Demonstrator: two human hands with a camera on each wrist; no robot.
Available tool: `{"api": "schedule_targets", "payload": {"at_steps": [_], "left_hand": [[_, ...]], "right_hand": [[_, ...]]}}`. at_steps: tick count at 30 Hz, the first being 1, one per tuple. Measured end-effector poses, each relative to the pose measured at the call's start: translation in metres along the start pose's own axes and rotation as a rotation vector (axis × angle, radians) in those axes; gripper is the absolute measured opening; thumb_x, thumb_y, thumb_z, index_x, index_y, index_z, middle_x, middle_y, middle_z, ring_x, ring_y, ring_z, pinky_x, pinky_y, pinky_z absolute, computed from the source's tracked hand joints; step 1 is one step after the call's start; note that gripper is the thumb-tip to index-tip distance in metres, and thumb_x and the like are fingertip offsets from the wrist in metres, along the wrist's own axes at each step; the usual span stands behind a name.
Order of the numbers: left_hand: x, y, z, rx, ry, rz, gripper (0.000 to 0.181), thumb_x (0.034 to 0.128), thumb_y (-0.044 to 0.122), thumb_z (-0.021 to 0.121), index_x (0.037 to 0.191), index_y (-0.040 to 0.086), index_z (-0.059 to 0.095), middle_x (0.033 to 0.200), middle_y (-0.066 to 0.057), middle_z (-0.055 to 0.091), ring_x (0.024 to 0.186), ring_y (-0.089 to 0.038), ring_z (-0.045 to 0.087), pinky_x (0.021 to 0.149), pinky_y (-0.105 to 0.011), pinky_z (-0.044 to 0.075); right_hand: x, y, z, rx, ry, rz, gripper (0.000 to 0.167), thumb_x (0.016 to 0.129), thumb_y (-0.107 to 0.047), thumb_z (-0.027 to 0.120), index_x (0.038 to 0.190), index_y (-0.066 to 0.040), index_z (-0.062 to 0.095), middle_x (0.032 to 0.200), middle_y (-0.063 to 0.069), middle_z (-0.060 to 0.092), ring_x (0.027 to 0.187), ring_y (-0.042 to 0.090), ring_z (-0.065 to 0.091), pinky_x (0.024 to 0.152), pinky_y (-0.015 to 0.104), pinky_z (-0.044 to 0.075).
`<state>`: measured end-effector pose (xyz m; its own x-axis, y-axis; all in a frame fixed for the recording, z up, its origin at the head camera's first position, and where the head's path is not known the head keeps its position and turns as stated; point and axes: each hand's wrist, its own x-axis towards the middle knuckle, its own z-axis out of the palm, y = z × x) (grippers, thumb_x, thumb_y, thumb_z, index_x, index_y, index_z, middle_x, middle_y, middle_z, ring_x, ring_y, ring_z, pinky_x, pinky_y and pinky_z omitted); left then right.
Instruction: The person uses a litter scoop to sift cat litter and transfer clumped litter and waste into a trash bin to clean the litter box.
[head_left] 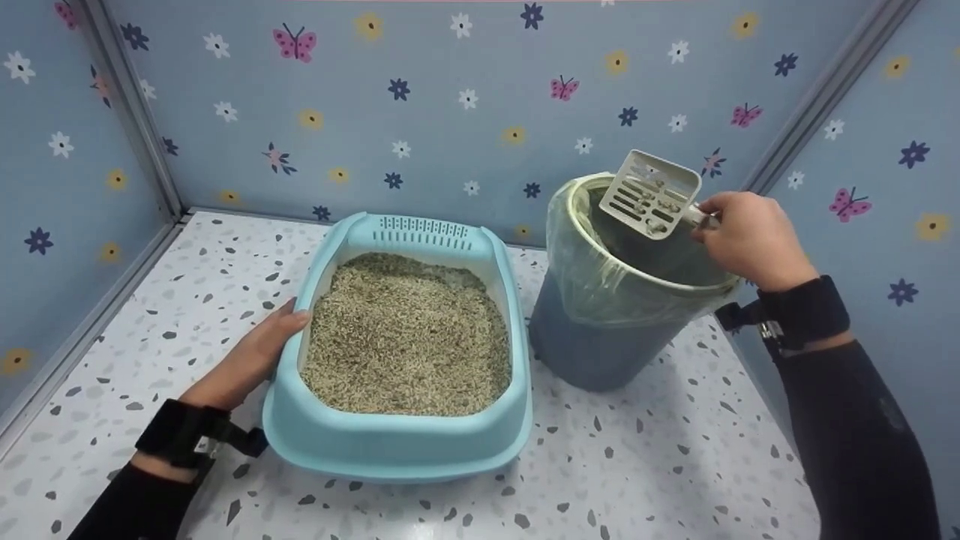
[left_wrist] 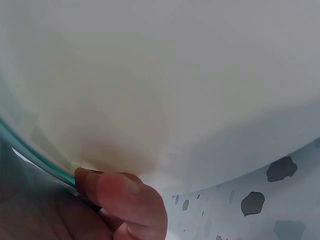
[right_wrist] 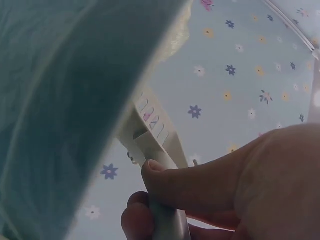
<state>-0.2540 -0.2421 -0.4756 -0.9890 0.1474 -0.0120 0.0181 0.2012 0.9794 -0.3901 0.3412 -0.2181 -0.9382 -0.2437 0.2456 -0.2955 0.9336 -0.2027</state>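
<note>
A light blue litter box (head_left: pixel 397 446) full of grainy tan litter (head_left: pixel 412 345) stands on the speckled surface. My left hand (head_left: pixel 251 356) grips its left rim, thumb on top; in the left wrist view the curled fingers (left_wrist: pixel 132 200) are under the edge. My right hand (head_left: pixel 754 240) holds a pale grey litter scoop (head_left: pixel 649 196) by its handle, tilted above the mouth of a bin (head_left: pixel 585 349). Several small clumps (head_left: pixel 656 225) lie on the slotted scoop. In the right wrist view the thumb presses along the handle (right_wrist: pixel 167 217), and the bin's side covers part of the scoop.
A translucent yellowish bag (head_left: pixel 592 289) lines the bin and folds over its rim. The bin stands right of the litter box. Blue patterned panels (head_left: pixel 450 127) enclose the white speckled surface (head_left: pixel 600 465) at the back and both sides.
</note>
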Motion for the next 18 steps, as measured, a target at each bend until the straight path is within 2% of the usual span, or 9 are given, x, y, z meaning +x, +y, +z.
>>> {"api": "schedule_targets", "payload": {"at_steps": [3,5,11,18], "left_hand": [[0.001,0.0,0.0,-0.007,0.001,0.001,0.075,0.1181,0.054,0.039,0.18,0.023,0.01,0.163,-0.029,0.046,0.132,-0.047,0.059,0.103,-0.051,0.053],[0.001,0.0,0.0,-0.01,-0.003,0.002,0.075,0.1181,0.054,0.039,0.18,0.022,0.01,0.166,-0.029,0.043,0.134,-0.047,0.058,0.105,-0.052,0.051],[0.003,0.001,0.001,-0.028,-0.022,0.019,0.076,0.1179,0.053,0.038,0.18,0.022,0.008,0.178,-0.025,0.026,0.151,-0.047,0.044,0.121,-0.061,0.035],[0.003,0.0,0.001,-0.018,-0.013,0.022,0.075,0.1175,0.053,0.038,0.18,0.024,0.011,0.172,-0.026,0.036,0.144,-0.047,0.051,0.117,-0.058,0.041]], "right_hand": [[-0.001,0.001,0.003,-0.016,0.041,-0.026,0.029,0.099,-0.002,0.072,0.124,0.014,0.073,0.114,0.035,0.074,0.097,0.053,0.069,0.09,0.069,0.054],[-0.002,0.001,0.006,-0.027,0.077,-0.047,0.025,0.097,0.003,0.067,0.118,0.015,0.073,0.113,0.037,0.074,0.098,0.057,0.069,0.092,0.073,0.053],[-0.004,0.003,0.011,-0.086,0.19,-0.096,0.018,0.089,0.012,0.057,0.103,0.013,0.068,0.101,0.037,0.071,0.091,0.058,0.067,0.083,0.073,0.053],[-0.009,0.001,0.016,-0.159,0.222,-0.087,0.019,0.091,0.015,0.054,0.105,0.01,0.066,0.1,0.033,0.065,0.084,0.054,0.064,0.068,0.07,0.052]]}}
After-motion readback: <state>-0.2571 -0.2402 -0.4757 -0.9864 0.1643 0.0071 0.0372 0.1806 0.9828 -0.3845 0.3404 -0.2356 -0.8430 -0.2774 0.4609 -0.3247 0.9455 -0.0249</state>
